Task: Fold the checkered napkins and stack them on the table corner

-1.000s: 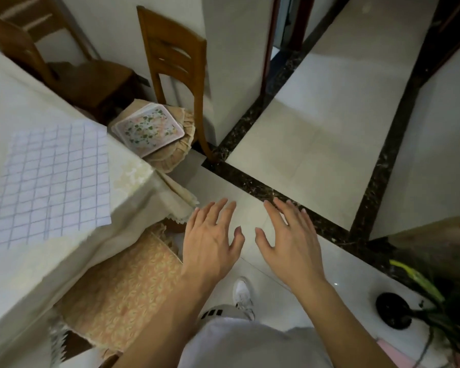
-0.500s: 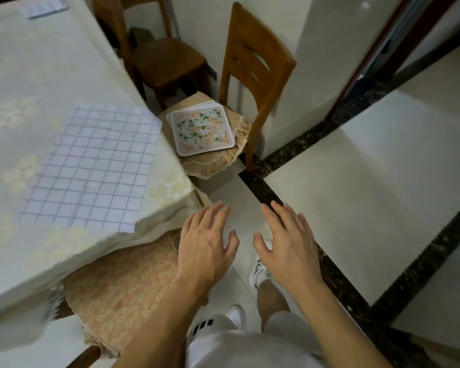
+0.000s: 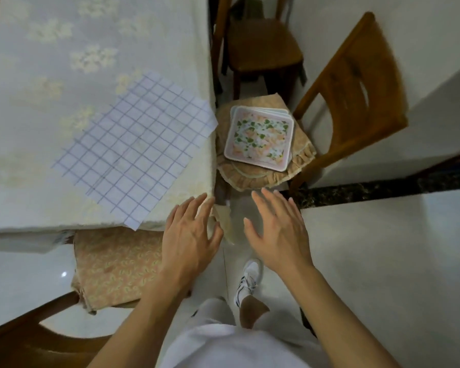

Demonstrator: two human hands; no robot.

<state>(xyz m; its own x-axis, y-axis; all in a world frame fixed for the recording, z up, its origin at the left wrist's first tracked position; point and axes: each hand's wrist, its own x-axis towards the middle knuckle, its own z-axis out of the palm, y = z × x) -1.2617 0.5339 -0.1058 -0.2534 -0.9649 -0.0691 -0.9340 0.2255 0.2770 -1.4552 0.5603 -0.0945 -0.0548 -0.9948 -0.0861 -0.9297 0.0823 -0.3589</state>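
Checkered napkin (image 3: 134,148) lying flat and unfolded on the bench (image 3: 51,75), turned diamond-wise near the corner, one point poking just past the right edge and another hanging a touch over the near edge. Thin, with a blue grid on white, so probably slides easily on that cream floral tablecloth.

Left hand (image 3: 190,235) hovering right at the bench corner, fingers (image 3: 197,205) spread and straight, holding nothing. Fingertips look like they're over the tablecloth's edge, but hard to say if actually touching. Right hand (image 3: 276,232) out over the floor, also splayed and empty, well clear of the bench.

Key bit for the next move: napkin sits up and to the left of both hands, long diagonal running from near-left to far-right. Left hand clearly nearer, with the napkin's near point just beside its fingertips. Right hand would need to cross over the corner to reach the far-right point. Guessing the sensible start is left on the near corner, right on the point by the edge, then fold across.

Not much folding done yet, judging by the flat sheet and no visible stack on the corner.

Other stuff around: wooden chair (image 3: 356,96) to the right with a frilly cushion and a pile of floral placemats (image 3: 260,138), another cushioned chair (image 3: 114,264) tucked under the near side. White sneaker (image 3: 248,280) below.
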